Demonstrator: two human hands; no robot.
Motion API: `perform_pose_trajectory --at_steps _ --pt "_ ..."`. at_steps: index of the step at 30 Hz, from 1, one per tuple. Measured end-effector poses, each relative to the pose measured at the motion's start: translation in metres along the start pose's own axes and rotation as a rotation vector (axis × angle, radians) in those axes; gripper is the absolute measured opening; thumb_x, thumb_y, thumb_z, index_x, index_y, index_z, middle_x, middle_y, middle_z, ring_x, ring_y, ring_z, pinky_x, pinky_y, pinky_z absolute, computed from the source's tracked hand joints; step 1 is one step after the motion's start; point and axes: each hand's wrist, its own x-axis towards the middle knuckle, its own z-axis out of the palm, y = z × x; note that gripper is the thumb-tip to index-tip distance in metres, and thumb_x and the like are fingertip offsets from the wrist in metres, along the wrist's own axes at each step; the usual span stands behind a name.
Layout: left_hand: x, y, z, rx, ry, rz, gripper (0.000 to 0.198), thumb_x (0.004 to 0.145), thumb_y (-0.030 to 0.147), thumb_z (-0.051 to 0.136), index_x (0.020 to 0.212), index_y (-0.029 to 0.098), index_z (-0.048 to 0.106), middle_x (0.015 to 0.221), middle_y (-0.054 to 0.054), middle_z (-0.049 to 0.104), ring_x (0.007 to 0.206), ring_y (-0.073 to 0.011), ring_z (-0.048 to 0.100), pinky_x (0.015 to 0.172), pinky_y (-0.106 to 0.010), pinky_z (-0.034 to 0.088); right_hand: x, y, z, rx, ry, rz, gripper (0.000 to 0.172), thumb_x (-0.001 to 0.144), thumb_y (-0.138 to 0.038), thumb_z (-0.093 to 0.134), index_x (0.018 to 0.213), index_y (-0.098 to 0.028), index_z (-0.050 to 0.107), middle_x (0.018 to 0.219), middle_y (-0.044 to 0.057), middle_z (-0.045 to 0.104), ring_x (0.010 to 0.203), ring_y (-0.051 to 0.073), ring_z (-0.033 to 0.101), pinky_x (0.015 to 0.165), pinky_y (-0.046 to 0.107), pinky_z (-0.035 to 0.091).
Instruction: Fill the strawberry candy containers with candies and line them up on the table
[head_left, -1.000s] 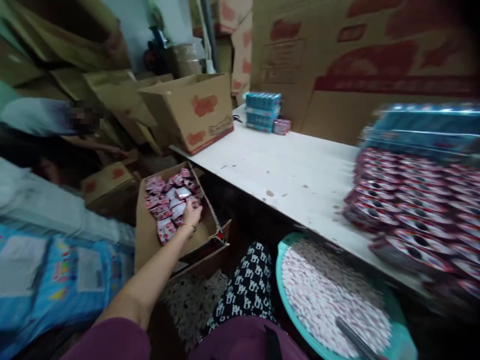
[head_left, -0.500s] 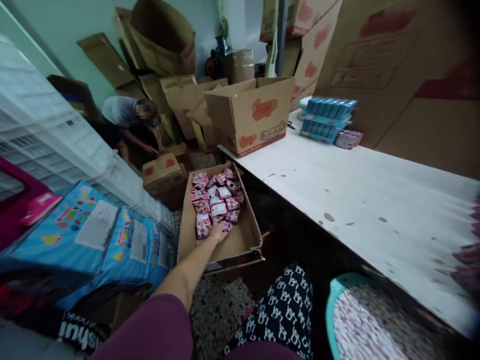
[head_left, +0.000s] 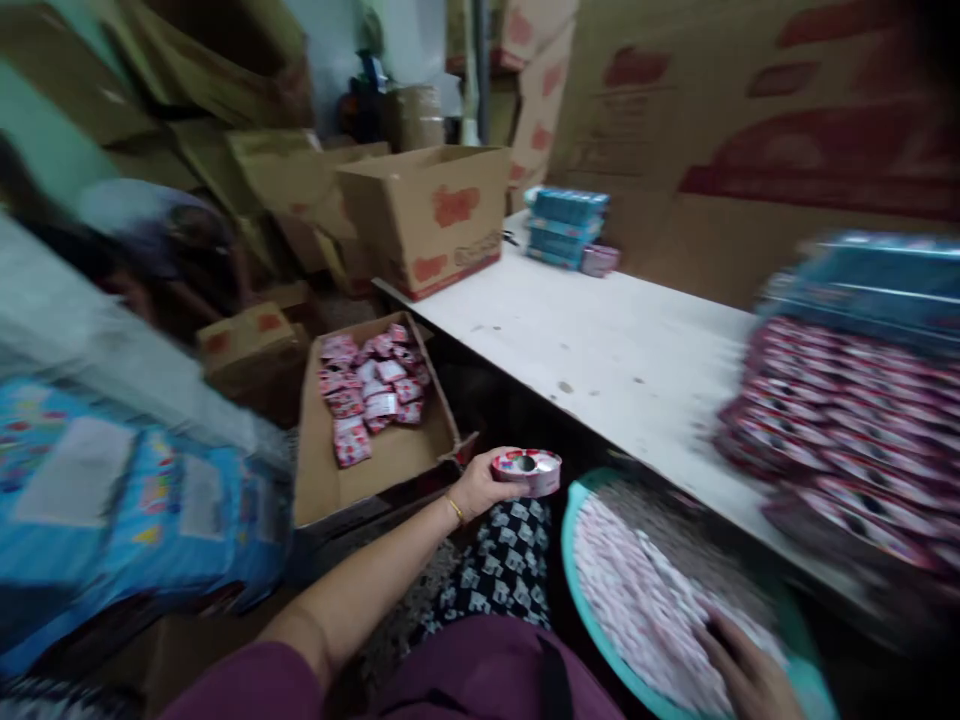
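Note:
My left hand [head_left: 484, 487] grips a small pink-and-red printed packet [head_left: 541, 478] with a round dark spot on its top, above my patterned trousers. More packets of this kind [head_left: 381, 372] lie in an open shallow cardboard box [head_left: 397, 465] ahead on the left. At the lower right, my right hand [head_left: 739, 665] is over a turquoise basin [head_left: 581, 580] full of small whitish-pink pieces [head_left: 637, 590], seemingly touching them. Motion blurs that hand, so what its fingers do cannot be made out.
A white table [head_left: 600, 345] runs along the right, bearing a tall carton [head_left: 450, 220], blue packs [head_left: 566, 225] and stacked pink packets [head_left: 847, 410]. Blue bags [head_left: 180, 510] and white crates [head_left: 135, 320] stand left. Another person [head_left: 161, 235] bends over a carton behind.
My left hand has come back from the shallow box, bringing a packet towards me. My right hand has come into view at the basin. The view has swung to the right.

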Motion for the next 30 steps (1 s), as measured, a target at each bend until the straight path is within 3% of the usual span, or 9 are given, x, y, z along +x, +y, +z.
perform_pose_trajectory --at_steps 4,7,13,17,22,26,28,30 --pt "0.018 -0.047 0.057 0.298 -0.152 0.053 0.042 0.060 0.024 0.070 0.101 0.016 0.060 0.099 -0.007 0.063 0.090 -0.0194 0.057 0.085 -0.031 0.043 -0.007 -0.030 -0.036 0.103 -0.013 -0.033 0.049 0.072 -0.051 0.045 0.103 -0.016 0.060 0.107 0.011 0.062 0.103 0.025 0.053 0.091 0.037 0.040" --pt "0.032 -0.074 0.090 0.441 -0.211 0.081 0.039 0.061 0.018 0.066 0.100 0.016 0.060 0.100 -0.008 0.062 0.093 -0.0202 0.056 0.086 -0.032 0.041 -0.009 -0.052 -0.061 0.094 -0.072 -0.055 0.041 0.078 -0.040 0.044 0.109 -0.016 0.055 0.108 0.009 0.061 0.101 0.021 0.054 0.089 0.033 0.040" --pt "0.039 -0.092 0.133 0.595 -0.375 0.182 0.041 0.061 0.008 0.059 0.100 0.020 0.061 0.100 -0.006 0.060 0.096 -0.0206 0.053 0.089 -0.031 0.039 -0.007 -0.085 -0.093 -0.329 -0.191 -0.047 0.030 0.080 -0.030 0.045 0.107 -0.020 0.056 0.100 0.007 0.064 0.093 0.020 0.057 0.079 0.030 0.041" --pt "0.040 -0.101 0.143 0.632 -0.423 0.218 0.040 0.062 0.008 0.057 0.100 0.020 0.061 0.101 -0.007 0.059 0.097 -0.0214 0.052 0.089 -0.032 0.038 0.002 -0.112 -0.094 -0.655 -0.257 -0.016 0.027 0.081 -0.027 0.042 0.103 -0.019 0.056 0.090 0.009 0.065 0.084 0.023 0.060 0.071 0.032 0.042" --pt "0.044 -0.109 0.143 0.597 -0.408 0.210 0.038 0.061 0.009 0.059 0.098 0.018 0.061 0.100 -0.008 0.058 0.098 -0.0207 0.052 0.090 -0.031 0.038 0.003 -0.131 -0.100 -0.764 -0.268 -0.062 0.023 0.083 -0.020 0.035 0.089 -0.016 0.057 0.085 0.010 0.063 0.076 0.020 0.061 0.064 0.029 0.041" --pt "0.046 -0.108 0.128 0.468 -0.293 0.083 0.039 0.058 0.011 0.065 0.096 0.016 0.060 0.102 -0.007 0.058 0.099 -0.0198 0.053 0.091 -0.031 0.037 -0.014 -0.091 -0.105 -0.745 -0.225 -0.019 0.022 0.083 -0.024 0.039 0.096 -0.018 0.055 0.092 0.009 0.060 0.080 0.020 0.059 0.064 0.028 0.040" --pt "0.046 -0.109 0.120 0.364 -0.235 -0.024 0.043 0.058 0.017 0.069 0.099 0.016 0.058 0.105 -0.008 0.058 0.098 -0.0193 0.054 0.091 -0.031 0.038 -0.022 -0.061 -0.093 -0.719 -0.233 0.062 0.023 0.083 -0.024 0.040 0.100 -0.019 0.054 0.095 0.010 0.060 0.081 0.020 0.059 0.066 0.028 0.040" --pt "0.044 -0.115 0.117 0.269 -0.203 -0.128 0.048 0.057 0.023 0.071 0.102 0.015 0.056 0.105 -0.009 0.060 0.096 -0.0189 0.055 0.091 -0.032 0.038 -0.025 -0.037 -0.065 -0.646 -0.250 0.136 0.025 0.083 -0.020 0.039 0.102 -0.017 0.054 0.096 0.011 0.060 0.085 0.020 0.059 0.069 0.028 0.040"
